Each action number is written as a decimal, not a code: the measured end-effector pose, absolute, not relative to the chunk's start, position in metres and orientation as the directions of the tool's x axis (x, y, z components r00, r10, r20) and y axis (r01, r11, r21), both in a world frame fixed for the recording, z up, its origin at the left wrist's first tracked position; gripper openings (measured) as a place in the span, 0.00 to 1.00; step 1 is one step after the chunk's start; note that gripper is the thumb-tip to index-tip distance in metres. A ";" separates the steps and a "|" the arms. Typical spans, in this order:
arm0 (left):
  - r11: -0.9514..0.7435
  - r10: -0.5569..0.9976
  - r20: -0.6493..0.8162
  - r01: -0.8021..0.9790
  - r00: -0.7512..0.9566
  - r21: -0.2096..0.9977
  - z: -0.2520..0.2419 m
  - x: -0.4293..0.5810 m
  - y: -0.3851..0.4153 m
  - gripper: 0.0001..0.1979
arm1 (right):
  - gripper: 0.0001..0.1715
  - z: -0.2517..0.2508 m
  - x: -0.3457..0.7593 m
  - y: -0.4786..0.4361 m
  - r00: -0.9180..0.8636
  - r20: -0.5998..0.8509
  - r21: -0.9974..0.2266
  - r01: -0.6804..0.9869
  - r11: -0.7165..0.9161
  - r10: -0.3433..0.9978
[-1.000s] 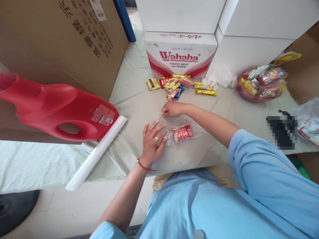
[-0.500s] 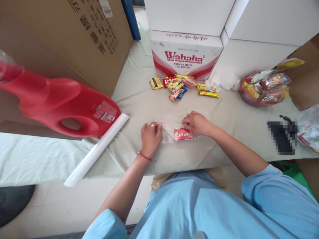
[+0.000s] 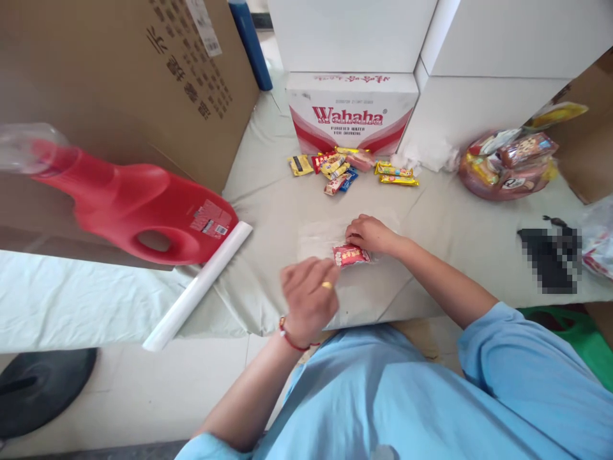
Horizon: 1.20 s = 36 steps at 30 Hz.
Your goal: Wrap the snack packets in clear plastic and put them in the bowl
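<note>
A clear plastic bag (image 3: 318, 237) lies flat on the cloth-covered table, with a red snack packet (image 3: 352, 255) at its right part. My right hand (image 3: 370, 234) rests over the top edge of the packet, fingers bent and pressed down; what they pinch is too small to tell. Below and left of the packet is my left hand (image 3: 310, 297), ring on a finger, blurred, back up, fingers curled. Whether anything is inside it is hidden. Farther back lie several wrapped snacks (image 3: 335, 167), with yellow snack bars (image 3: 396, 174) to their right.
The Wahaha box (image 3: 352, 118) stands behind the snacks. On the left are a red bottle (image 3: 138, 204), a white roll (image 3: 198, 287) and a large carton (image 3: 119, 83). A filled snack basket (image 3: 507, 185) and a pixelated dark object (image 3: 548, 259) sit at the right.
My left hand has left the bag's left side and moved down and right, its fingers curling. My right hand stays by the red packet. The view has shifted slightly.
</note>
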<state>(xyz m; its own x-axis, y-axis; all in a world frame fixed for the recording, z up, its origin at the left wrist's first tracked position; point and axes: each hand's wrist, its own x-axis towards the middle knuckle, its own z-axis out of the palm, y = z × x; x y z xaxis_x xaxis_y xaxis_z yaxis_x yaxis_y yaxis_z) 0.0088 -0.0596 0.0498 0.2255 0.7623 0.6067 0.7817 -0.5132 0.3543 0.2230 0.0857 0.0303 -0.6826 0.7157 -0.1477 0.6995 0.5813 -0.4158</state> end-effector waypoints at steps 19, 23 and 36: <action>-0.434 0.899 0.234 0.813 0.369 0.387 0.013 0.044 -0.026 0.21 | 0.15 0.031 0.190 0.151 -0.544 -0.285 -0.334 0.828 0.450 0.790; -0.434 0.898 0.244 0.832 0.367 0.346 0.012 0.045 -0.027 0.18 | 0.10 0.053 0.196 0.138 -0.674 -0.125 -0.319 0.722 0.614 0.728; -0.283 0.953 0.290 0.583 0.084 0.762 -0.016 -0.002 -0.050 0.18 | 0.22 0.033 0.225 0.021 -0.772 -0.117 -0.304 0.626 0.718 0.624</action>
